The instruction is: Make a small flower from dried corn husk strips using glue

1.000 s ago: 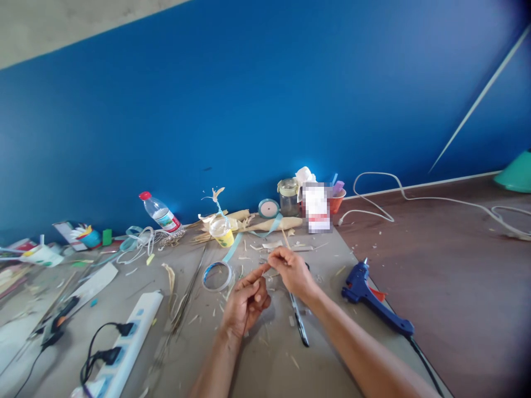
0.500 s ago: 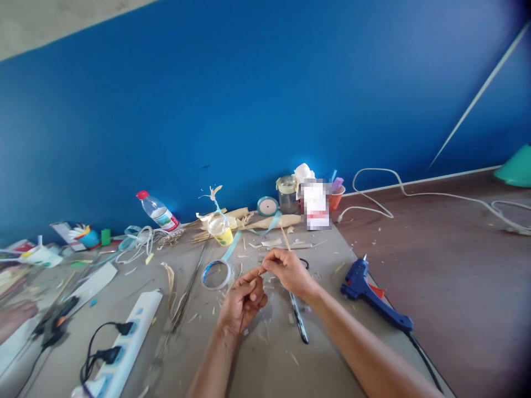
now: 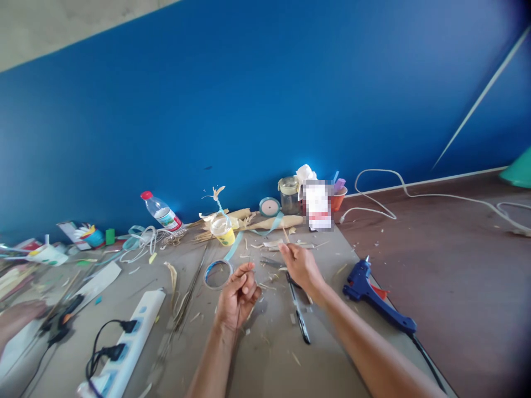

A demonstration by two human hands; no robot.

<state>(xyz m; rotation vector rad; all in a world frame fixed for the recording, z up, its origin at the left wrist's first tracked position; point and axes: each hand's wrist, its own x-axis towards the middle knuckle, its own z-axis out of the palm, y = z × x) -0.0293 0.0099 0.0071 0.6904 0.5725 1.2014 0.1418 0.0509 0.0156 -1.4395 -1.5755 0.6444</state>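
My left hand point(image 3: 239, 293) is raised over the middle of the table, fingers curled and pinched. A thin, dark wire point(image 3: 238, 316) runs through it and down past the wrist. To the right, my right hand point(image 3: 302, 268) is closed, thumb and fingertips together; whatever they hold is too small or hidden to name. A slim pale stick point(image 3: 285, 234) shows just beyond its fingers. Below that hand lies a black pen point(image 3: 299, 315). Scissors point(image 3: 271, 263) lie between the hands, partly covered. A tape roll point(image 3: 218, 275) rests left of my left hand.
A blue glue gun point(image 3: 373, 298) lies at the right table edge. On the left are a power strip point(image 3: 136, 337) with plugs and another person's hand point(image 3: 25, 315). A bottle point(image 3: 164, 213), yellow cup point(image 3: 226, 235), glass jar point(image 3: 289, 196) and dried husks point(image 3: 269, 223) stand or lie along the wall.
My hands have parted: the fingertips met before, and now the right hand is farther right and slightly up. My left hand has shifted slightly left. The scissors between them have become visible.
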